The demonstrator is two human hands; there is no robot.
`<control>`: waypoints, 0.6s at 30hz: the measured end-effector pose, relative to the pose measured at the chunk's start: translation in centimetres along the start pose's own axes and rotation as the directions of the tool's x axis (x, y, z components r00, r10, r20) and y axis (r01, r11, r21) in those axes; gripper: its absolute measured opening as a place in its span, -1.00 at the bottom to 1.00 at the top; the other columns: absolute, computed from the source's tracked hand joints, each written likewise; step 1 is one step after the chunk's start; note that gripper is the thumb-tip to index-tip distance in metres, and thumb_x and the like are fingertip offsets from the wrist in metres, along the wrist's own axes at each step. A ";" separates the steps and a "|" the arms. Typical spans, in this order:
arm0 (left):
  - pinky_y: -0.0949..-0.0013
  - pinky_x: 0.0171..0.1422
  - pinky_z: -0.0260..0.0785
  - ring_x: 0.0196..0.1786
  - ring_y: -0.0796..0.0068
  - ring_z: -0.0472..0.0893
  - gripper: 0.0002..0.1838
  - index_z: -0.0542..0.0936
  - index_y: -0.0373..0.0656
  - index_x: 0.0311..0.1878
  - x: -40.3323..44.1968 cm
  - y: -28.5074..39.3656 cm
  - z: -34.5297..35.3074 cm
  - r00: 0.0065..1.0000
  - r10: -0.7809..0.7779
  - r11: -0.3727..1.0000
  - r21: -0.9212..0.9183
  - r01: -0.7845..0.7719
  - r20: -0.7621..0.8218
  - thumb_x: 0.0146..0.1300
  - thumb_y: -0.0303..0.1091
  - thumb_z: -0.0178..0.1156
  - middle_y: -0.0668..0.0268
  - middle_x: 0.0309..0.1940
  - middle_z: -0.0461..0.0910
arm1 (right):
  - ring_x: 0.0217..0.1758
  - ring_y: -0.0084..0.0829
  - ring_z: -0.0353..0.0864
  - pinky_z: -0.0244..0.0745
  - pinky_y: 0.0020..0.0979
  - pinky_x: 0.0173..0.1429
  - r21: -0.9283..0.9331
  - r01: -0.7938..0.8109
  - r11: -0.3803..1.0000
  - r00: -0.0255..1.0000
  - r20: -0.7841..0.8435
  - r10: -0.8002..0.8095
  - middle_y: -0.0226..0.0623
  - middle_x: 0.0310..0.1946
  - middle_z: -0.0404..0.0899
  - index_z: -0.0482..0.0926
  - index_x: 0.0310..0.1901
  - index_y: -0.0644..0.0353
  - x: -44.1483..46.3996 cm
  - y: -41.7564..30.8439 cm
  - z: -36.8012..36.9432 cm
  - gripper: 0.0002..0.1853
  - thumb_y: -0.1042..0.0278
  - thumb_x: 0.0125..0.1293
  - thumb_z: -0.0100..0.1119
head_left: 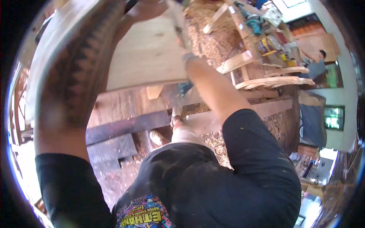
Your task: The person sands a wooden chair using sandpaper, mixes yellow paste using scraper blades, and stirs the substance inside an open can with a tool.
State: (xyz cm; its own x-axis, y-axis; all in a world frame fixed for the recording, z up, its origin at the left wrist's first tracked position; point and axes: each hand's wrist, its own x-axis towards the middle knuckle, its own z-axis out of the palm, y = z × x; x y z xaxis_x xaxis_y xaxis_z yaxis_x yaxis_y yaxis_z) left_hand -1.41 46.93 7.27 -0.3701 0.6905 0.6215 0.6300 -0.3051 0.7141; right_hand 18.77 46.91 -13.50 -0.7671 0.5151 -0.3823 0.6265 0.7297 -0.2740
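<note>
A pale wooden board (pixel 148 53) lies in front of me, its near edge above my feet. My left hand (pixel 146 10), at the end of a tattooed forearm, is over the board's far part at the top edge of the view. It is blurred and partly cut off, with something dark beside it, so its fingers cannot be read. My right hand (pixel 189 59) is at the board's right side, by a narrow upright wooden piece (pixel 178 26). Blur hides its fingers and any hold they have.
Wood shavings (pixel 209 41) cover the ground beyond the board. Offcuts and planks (pixel 273 81) lie to the right, near a teal power tool (pixel 254 26). A co-worker (pixel 316 66) is at the far right. Below the board are a small wood block (pixel 154 92) and dark planks (pixel 125 127).
</note>
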 end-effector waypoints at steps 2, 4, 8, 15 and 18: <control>0.30 -0.11 0.55 -0.21 0.39 0.69 -0.61 0.61 -0.35 0.18 -0.4 1.4 -1.2 0.994 0.012 0.981 -0.195 0.010 0.110 0.44 -0.28 0.34 0.19 -0.22 0.75 | 0.38 0.27 0.50 0.56 0.13 0.33 0.085 -0.047 0.995 0.986 -0.155 0.060 0.25 0.31 0.40 0.37 0.39 -0.02 -2.7 -1.8 -0.8 0.07 0.20 -0.29 0.69; 0.30 0.01 0.57 -0.12 0.37 0.69 -0.57 0.59 -0.37 0.23 -0.7 5.4 -5.2 0.856 -0.027 0.950 -0.252 0.182 0.516 0.46 -0.25 0.32 0.17 -0.13 0.75 | 0.44 0.29 0.44 0.54 0.17 0.35 0.070 -0.088 0.994 0.973 -0.210 0.101 0.23 0.38 0.32 0.38 0.39 -0.09 -5.8 -4.8 -1.8 0.03 0.21 -0.25 0.68; 0.21 0.49 0.38 0.38 -0.02 0.57 -0.47 0.53 -0.27 0.37 0.5 2.5 -6.5 0.638 0.468 0.661 0.237 -0.712 0.611 0.48 -0.16 0.31 -0.12 0.43 0.49 | 0.49 0.22 0.37 0.50 0.15 0.37 0.053 -0.142 0.988 0.938 -0.313 0.151 0.15 0.39 0.27 0.41 0.34 -0.19 -7.8 -6.7 -0.3 -0.14 0.21 -0.07 0.58; 0.18 -0.04 0.57 -0.14 0.25 0.66 -0.41 0.62 -0.25 0.24 -0.6 4.0 -7.8 0.810 0.174 0.981 -0.022 -0.195 0.560 0.27 -0.06 0.45 0.18 -0.15 0.69 | 0.37 0.16 0.40 0.43 0.04 0.38 0.294 0.105 0.950 0.709 -0.692 0.136 0.12 0.23 0.40 0.40 0.28 -0.04 -7.3 -2.8 2.4 -0.19 0.12 -0.04 0.59; 0.32 -0.20 0.45 -0.31 0.50 0.54 -0.37 0.71 -0.26 0.02 -0.9 4.4 -7.9 0.875 -0.038 0.991 0.128 -0.028 0.483 0.40 0.24 0.29 0.39 -0.43 0.51 | 0.07 -0.08 0.59 0.60 -0.04 0.14 0.693 0.217 0.688 0.788 -0.540 0.295 -0.12 0.05 0.55 0.42 0.24 0.03 -5.6 3.4 1.9 -0.31 0.23 0.09 0.56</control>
State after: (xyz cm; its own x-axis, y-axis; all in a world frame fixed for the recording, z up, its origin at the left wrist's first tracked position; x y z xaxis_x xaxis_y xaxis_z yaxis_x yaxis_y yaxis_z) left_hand -3.74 39.83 12.39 -0.0183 0.9323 0.3613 0.7226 -0.2375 0.6492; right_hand 25.44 45.61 -13.96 -0.4938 0.8644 0.0948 0.3598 0.3024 -0.8827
